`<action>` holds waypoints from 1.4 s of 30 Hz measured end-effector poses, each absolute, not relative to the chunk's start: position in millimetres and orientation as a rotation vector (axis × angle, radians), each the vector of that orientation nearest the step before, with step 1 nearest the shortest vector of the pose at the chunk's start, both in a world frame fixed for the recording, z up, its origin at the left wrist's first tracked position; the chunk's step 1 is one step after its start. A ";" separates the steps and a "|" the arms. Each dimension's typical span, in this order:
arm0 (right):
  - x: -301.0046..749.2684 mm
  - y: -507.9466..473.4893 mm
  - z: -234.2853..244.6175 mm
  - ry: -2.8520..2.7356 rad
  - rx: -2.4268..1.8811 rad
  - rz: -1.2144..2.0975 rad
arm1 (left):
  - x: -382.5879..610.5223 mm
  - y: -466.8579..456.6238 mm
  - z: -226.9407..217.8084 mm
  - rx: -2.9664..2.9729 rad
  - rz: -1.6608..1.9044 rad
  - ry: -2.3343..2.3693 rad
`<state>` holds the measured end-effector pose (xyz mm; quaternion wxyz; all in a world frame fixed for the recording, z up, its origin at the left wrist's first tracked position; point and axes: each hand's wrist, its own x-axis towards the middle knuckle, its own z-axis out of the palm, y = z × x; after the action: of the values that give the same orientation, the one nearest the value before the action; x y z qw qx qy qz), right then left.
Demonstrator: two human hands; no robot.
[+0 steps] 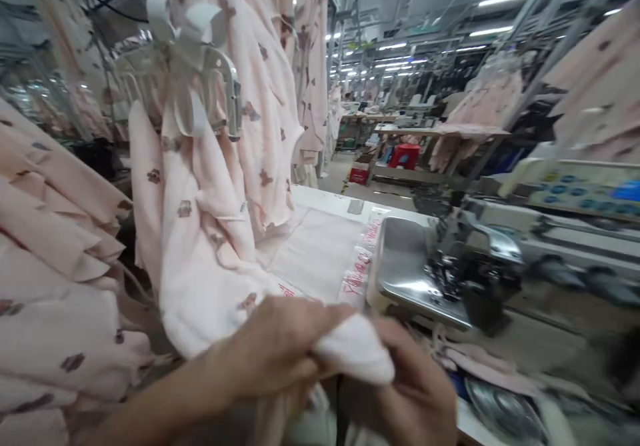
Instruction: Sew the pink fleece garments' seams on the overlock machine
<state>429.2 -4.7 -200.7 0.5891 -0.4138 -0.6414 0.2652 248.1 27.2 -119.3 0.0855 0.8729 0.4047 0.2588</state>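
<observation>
The left grip (277, 343) and right grip (420, 383) pinched pale cloth (356, 349), seemingly soft and light, best held near its edge.

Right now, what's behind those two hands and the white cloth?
Beyond the left hand and right hand, I see patterned pink fabric, red writing and a shiny metal plate. Whatever the hands and white cloth cover can't be seen.

Pale pink cloth (193, 253), printed with scattered brownish motifs, hangs in loose folds between nine and seven o'clock; a whitish, blurred cloth end (357, 351) juts out, bunched, near six o'clock.
</observation>
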 end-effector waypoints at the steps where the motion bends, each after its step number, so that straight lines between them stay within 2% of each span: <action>1: 439.2 -5.7 -186.3 -1.464 -1.007 0.610 | 261.5 32.9 -101.7 2.605 0.852 1.110; 3: 453.5 -8.2 -178.4 -1.557 -1.081 0.739 | 278.2 47.7 -67.8 2.541 1.165 1.040; 6: 464.9 -16.9 -199.9 -1.845 -1.119 1.023 | 285.9 65.8 -37.2 2.441 1.460 1.136; 10: 495.8 -41.1 -208.3 -1.927 -1.230 0.904 | 278.4 77.3 -47.0 2.692 1.159 1.345; 14: 551.6 -57.7 -163.4 -1.980 -1.449 0.841 | 265.6 109.6 -72.4 2.590 0.686 1.539; 16: 570.2 -48.1 -143.5 -1.924 -1.580 0.743 | 268.5 135.9 -78.3 2.319 0.727 1.451; 18: 576.2 -27.1 -135.3 -1.835 -1.673 0.568 | 283.3 157.5 -82.4 2.175 0.948 1.395; 20: 572.6 -3.4 -137.6 -1.785 -1.691 0.410 | 309.1 163.7 -89.6 2.258 1.192 1.428; 22: 565.0 13.8 -145.2 -1.767 -1.685 0.308 | 341.1 151.8 -102.5 2.527 1.258 1.359; 25: 557.5 21.2 -155.1 -1.688 -1.762 0.227 | 386.7 118.4 -126.7 2.835 0.880 0.895; 27: 558.8 19.3 -156.9 -1.610 -1.823 0.207 | 407.1 102.0 -139.7 2.863 0.735 0.786; 34: 579.4 23.7 -147.3 -1.592 -1.694 0.532 | 414.4 105.9 -152.4 2.915 0.694 0.787; 42: 577.6 38.1 -133.7 -1.549 -2.019 0.268 | 431.4 119.7 -134.1 2.597 0.468 0.953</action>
<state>577.6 38.1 -133.7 0.2873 -0.7557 -0.5800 0.1003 431.4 119.7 -134.1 0.1674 0.9126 0.3349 0.1645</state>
